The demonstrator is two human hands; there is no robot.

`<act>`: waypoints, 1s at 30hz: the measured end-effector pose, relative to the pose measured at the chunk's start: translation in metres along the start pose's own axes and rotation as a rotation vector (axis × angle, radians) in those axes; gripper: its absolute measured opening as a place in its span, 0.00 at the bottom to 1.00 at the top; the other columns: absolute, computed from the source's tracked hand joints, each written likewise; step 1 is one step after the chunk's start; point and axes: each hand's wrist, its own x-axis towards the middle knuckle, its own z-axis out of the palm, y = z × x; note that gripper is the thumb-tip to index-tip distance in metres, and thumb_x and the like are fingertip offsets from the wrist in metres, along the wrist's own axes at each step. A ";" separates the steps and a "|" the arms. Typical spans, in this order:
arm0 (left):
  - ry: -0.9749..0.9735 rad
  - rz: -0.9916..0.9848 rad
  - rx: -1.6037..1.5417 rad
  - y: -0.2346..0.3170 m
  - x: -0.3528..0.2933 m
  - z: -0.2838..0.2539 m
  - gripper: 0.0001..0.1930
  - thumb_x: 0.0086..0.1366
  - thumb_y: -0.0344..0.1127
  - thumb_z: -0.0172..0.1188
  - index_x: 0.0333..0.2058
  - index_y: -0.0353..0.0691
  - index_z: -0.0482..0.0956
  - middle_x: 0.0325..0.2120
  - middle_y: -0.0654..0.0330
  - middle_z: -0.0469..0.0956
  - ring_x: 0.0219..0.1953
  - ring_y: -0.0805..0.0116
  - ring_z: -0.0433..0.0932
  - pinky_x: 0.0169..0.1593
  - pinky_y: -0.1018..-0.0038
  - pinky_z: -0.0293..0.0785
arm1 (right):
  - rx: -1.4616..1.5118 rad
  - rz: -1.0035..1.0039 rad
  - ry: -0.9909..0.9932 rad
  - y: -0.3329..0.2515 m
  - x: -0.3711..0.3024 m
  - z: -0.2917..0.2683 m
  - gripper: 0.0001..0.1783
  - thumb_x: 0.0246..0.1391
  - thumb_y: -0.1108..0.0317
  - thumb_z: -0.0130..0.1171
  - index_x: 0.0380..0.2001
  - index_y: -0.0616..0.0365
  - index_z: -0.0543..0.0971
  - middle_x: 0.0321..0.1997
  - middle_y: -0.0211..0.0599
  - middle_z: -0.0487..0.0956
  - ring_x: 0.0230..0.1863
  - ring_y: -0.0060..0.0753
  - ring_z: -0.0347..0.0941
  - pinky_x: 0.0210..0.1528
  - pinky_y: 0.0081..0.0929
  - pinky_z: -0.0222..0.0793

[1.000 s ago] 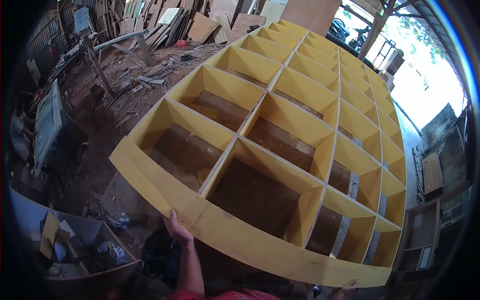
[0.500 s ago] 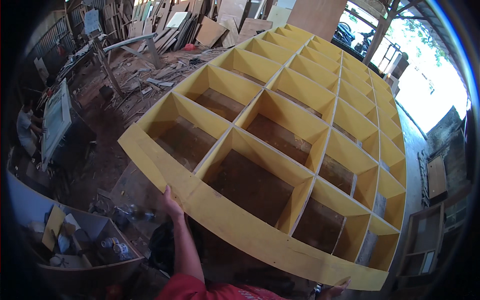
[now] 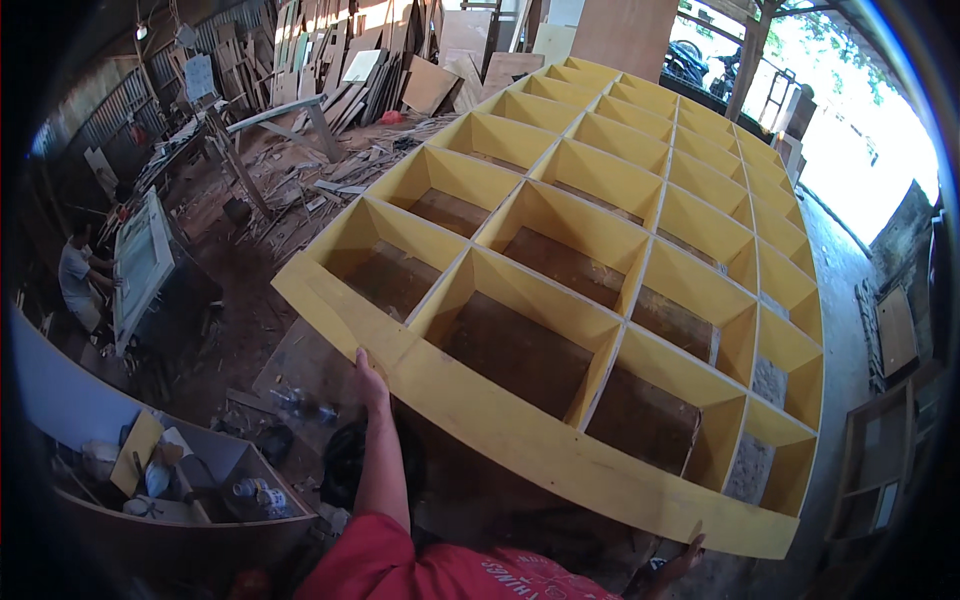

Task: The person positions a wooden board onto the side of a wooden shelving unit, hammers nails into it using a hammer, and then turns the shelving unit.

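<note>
A large yellow wooden shelf unit, divided into a grid of open compartments, stretches away from me with its near end board closest. My left hand grips the lower edge of that board toward its left end, thumb on the face and fingers hidden beneath. Near the board's right corner, my right hand holds the same edge; its thumb tip shows over the face, and the rest is partly under the board. Brown surface shows through the nearer compartments.
At lower left stands a box of scraps and small containers. Farther left, a person works at a framed panel. Offcuts litter the floor, and boards lean at the back. Window-like frames lie at right.
The whole view has shifted, with the left-side surroundings appearing farther right and lower. The unit's near end appears slightly higher and farther right. Both hands keep their hold on it.
</note>
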 end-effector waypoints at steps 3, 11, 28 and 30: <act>0.035 0.022 0.260 0.010 -0.014 0.007 0.32 0.79 0.53 0.55 0.60 0.22 0.76 0.51 0.42 0.84 0.55 0.47 0.83 0.60 0.60 0.77 | -0.174 -0.055 -0.002 0.003 -0.011 -0.010 0.35 0.74 0.52 0.61 0.66 0.77 0.73 0.59 0.53 0.81 0.57 0.42 0.79 0.65 0.39 0.73; 0.043 0.488 0.563 0.004 -0.164 0.006 0.30 0.74 0.45 0.61 0.62 0.24 0.70 0.63 0.29 0.70 0.67 0.36 0.70 0.71 0.49 0.63 | -0.846 -0.546 -0.139 -0.005 -0.020 -0.023 0.45 0.57 0.49 0.78 0.66 0.71 0.72 0.57 0.59 0.82 0.60 0.57 0.80 0.63 0.46 0.75; -1.531 -1.269 -0.187 -0.001 -0.535 0.073 0.31 0.78 0.54 0.61 0.70 0.42 0.71 0.66 0.58 0.76 0.68 0.61 0.76 0.69 0.63 0.75 | -0.683 -0.274 0.119 0.015 -0.002 0.007 0.21 0.67 0.59 0.65 0.49 0.71 0.84 0.45 0.58 0.87 0.51 0.58 0.82 0.61 0.48 0.74; -1.326 -1.423 -0.225 -0.009 -0.536 0.075 0.29 0.79 0.51 0.59 0.70 0.42 0.70 0.66 0.57 0.77 0.67 0.61 0.77 0.69 0.63 0.75 | -0.737 -0.338 0.183 0.015 -0.009 0.013 0.21 0.69 0.60 0.62 0.52 0.70 0.84 0.46 0.57 0.87 0.51 0.57 0.83 0.58 0.45 0.75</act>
